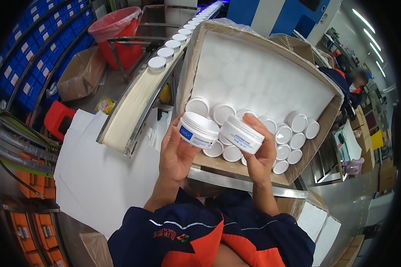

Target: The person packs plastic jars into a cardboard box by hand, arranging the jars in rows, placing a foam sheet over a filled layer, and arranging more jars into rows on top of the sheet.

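While the fingers of your left hand (pixel 174 156) clamp one jar (pixel 198 130) and those of your right hand (pixel 261 155) a second jar (pixel 241 134), both above the box (pixel 311 149), careful: knocking them together could loosen a grip and drop one onto the jars beneath (pixel 232 154).

In the left hand (pixel 176 153), white on the left jar (pixel 196 130), with a deep-blue block, pale lettering inside it and finer blue print beside; in the right hand (pixel 262 153), white again on the right jar (pixel 241 134), under small bluish-grey print. Just beyond both hands, glossy white on the boxed jars (pixel 296 121), brown on the carton (pixel 214 164). Beyond the left hand, leftward, cream on the belt (pixel 129 107), white and silver on the lids (pixel 157 65), red on the bin (pixel 131 52); farther left, blue on the crates (pixel 20 55), flecked with white labels. Nearer than both hands, navy on the shirt (pixel 138 227), with orange panels and thin pale piping.
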Demonstrator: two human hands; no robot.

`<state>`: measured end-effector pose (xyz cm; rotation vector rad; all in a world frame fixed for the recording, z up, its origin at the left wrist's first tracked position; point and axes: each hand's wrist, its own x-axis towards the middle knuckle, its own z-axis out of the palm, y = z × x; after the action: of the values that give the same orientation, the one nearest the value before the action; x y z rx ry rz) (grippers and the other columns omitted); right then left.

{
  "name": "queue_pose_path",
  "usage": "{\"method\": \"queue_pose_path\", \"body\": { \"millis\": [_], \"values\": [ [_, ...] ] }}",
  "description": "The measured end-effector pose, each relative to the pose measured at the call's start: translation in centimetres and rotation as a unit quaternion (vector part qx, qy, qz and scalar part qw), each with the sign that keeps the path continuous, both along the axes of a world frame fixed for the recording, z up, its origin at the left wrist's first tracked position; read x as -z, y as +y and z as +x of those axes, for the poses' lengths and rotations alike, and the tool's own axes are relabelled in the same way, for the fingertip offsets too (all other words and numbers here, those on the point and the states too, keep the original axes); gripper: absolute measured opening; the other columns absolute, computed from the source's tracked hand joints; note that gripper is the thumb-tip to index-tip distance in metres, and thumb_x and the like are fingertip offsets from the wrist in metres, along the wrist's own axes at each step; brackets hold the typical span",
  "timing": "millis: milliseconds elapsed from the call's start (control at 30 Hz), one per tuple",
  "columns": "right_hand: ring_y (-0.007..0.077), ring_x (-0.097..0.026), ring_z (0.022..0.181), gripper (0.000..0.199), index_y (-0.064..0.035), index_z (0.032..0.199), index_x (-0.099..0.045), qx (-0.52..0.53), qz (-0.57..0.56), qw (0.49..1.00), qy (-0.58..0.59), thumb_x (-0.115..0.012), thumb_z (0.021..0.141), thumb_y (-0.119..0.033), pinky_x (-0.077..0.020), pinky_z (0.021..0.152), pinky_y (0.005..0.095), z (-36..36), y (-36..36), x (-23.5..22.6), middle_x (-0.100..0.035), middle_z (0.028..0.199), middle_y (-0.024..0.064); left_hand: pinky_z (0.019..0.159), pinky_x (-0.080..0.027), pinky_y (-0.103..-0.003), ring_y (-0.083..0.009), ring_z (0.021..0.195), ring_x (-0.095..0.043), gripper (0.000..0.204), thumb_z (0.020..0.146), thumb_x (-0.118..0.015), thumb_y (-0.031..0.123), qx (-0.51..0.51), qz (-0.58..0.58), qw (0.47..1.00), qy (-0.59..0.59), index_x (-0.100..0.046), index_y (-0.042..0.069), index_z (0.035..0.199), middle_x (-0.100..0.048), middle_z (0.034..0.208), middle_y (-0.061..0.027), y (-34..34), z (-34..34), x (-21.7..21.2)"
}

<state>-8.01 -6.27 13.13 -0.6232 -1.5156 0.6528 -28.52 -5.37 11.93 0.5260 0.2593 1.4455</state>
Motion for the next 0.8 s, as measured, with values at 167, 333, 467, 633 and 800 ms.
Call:
{"method": "queue_pose_path", "body": {
  "millis": [167,333,467,633,800],
  "values": [
    [0.0334,-0.044,0.134,0.049,-0.004,0.13,-0.05,0.009,-0.013,1.0,-0.014,-0.07,0.085,-0.007,-0.0342,0.109,0.0432,0.2,0.1,0.1,-0.047,0.141,0.0251,0.108,-0.041,-0.051,-0.0306,0.129,-0.049,0.057,0.099,-0.052,0.04,0.003,-0.006,1.0,0.004,-0.041,0.0,0.137,-0.051,0.136,-0.0158,0.0,0.5,0.1],
    [0.0315,-0.052,0.119,0.05,-0.0042,0.128,-0.055,0.136,0.006,0.985,-0.108,-0.072,0.081,-0.004,-0.039,0.103,0.0404,1.4,0.8,-0.9,-0.054,0.128,0.0205,0.108,-0.041,-0.049,-0.0274,0.128,-0.048,0.063,0.098,-0.056,0.037,0.014,-0.008,1.0,-0.005,-0.031,-0.001,0.141,-0.048,0.134,-0.0155,0.0,0.8,0.1],
    [0.0223,-0.055,0.088,0.048,-0.0045,0.123,-0.062,0.31,-0.052,0.927,-0.205,-0.077,0.077,-0.008,-0.0473,0.079,0.0324,6.8,3.7,-0.9,-0.059,0.098,0.0091,0.109,-0.038,-0.049,-0.0277,0.129,-0.048,0.065,0.098,-0.057,0.037,0.007,-0.019,1.0,0.019,-0.029,-0.001,0.143,-0.048,0.135,-0.015,-0.4,0.9,0.1],
    [0.0227,-0.055,0.087,0.045,-0.0074,0.124,-0.063,0.41,-0.078,0.869,-0.265,-0.075,0.083,-0.022,-0.0454,0.079,0.0353,15.7,6.2,0.9,-0.062,0.091,0.0088,0.11,-0.037,-0.05,-0.0272,0.131,-0.045,0.062,0.099,-0.055,0.035,0.03,-0.037,0.999,0.016,-0.028,-0.001,0.143,-0.047,0.137,-0.0143,-0.1,1.7,0.9],
    [0.0307,-0.049,0.113,0.043,-0.0132,0.125,-0.062,0.456,-0.104,0.753,-0.463,-0.069,0.086,-0.028,-0.0283,0.1,0.0511,17.9,6.6,0.9,-0.066,0.105,0.0072,0.11,-0.037,-0.05,-0.0253,0.131,-0.044,0.057,0.1,-0.054,0.032,0.053,-0.049,0.997,0.005,-0.031,0.0,0.142,-0.046,0.137,-0.013,0.3,2.7,0.7]
  ]
}}
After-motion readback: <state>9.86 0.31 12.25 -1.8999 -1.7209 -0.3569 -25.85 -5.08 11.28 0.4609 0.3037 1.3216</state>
